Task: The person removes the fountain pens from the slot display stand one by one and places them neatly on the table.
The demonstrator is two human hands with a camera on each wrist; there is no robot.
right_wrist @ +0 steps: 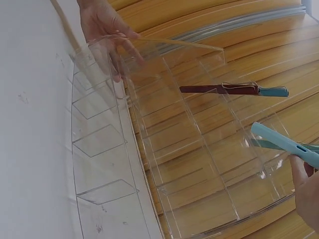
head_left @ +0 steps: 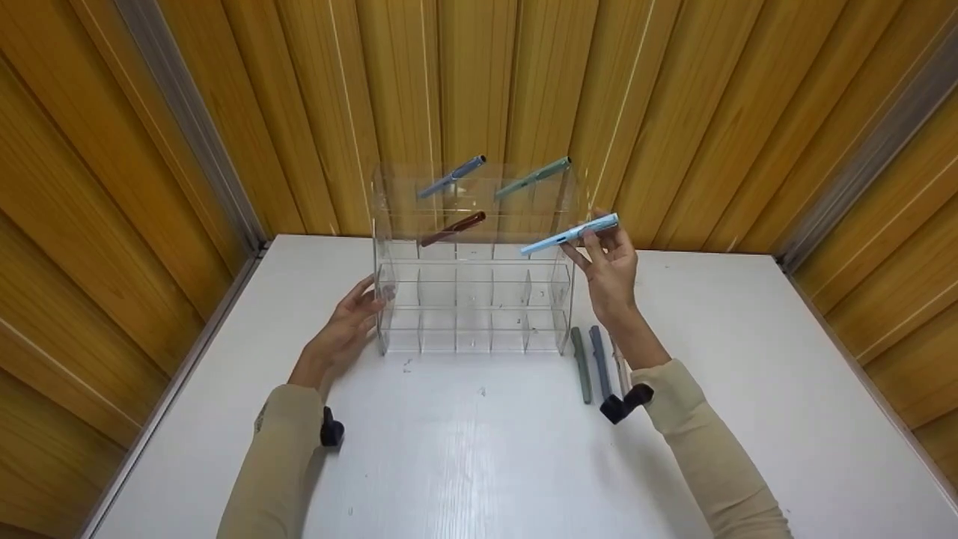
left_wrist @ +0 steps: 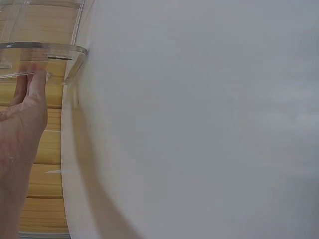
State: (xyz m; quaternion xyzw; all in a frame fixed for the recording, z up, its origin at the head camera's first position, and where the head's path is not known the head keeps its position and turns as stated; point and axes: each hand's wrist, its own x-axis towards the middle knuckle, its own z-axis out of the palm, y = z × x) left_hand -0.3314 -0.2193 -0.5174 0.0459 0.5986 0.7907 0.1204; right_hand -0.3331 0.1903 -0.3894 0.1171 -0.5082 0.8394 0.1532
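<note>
Now | light-blue pen (head_left: 570, 234) pinched in right hand (head_left: 610, 273) fingers (head_left: 595, 243) | beside rack (head_left: 473, 299)

Bright, even light; soft shadows; wide-angle edge distortion.

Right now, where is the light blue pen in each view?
Head: light blue pen right of centre, pinched by the right hand at the clear rack's upper right.
Left wrist: not in it.
Right wrist: lower right, above the fingers.
Shared landmark: the clear rack, also top left in the left wrist view.
</note>
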